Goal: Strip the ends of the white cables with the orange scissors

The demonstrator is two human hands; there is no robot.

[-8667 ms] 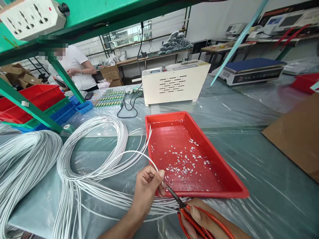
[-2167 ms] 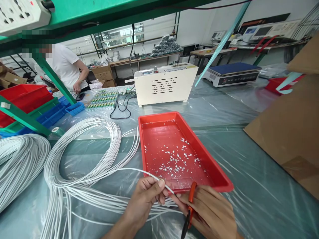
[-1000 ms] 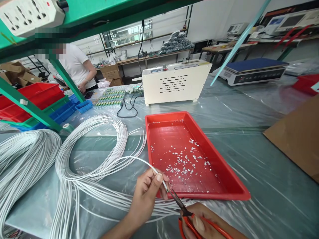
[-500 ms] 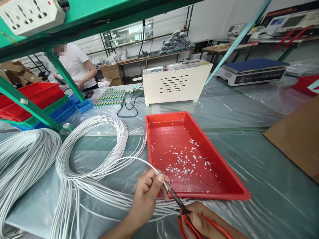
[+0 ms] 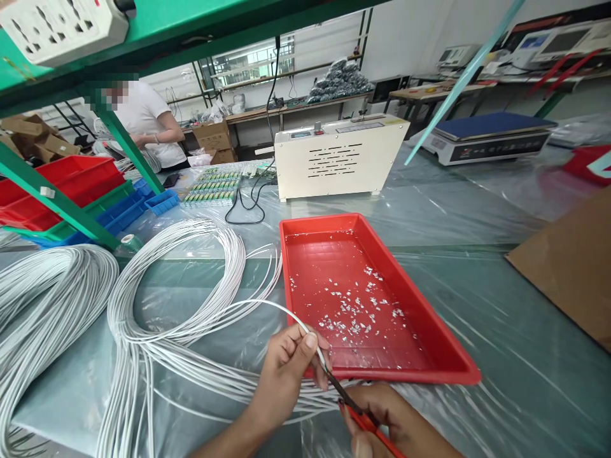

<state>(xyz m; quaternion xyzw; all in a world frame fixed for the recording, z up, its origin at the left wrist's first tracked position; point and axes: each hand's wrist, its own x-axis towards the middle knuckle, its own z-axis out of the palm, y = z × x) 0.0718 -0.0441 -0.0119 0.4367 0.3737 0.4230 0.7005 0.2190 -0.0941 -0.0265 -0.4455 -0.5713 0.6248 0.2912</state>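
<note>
Pinching white wire (image 5: 267, 304), left hand (image 5: 286, 372); right hand (image 5: 391, 423) grips scissors (image 5: 341, 391); plastic-covered table (image 5: 477, 216), red tray (image 5: 284, 273), green racking (image 5: 62, 208).

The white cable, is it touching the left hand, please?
Touching: the head view shows the left hand pinching the white cable between thumb and fingers.
</note>
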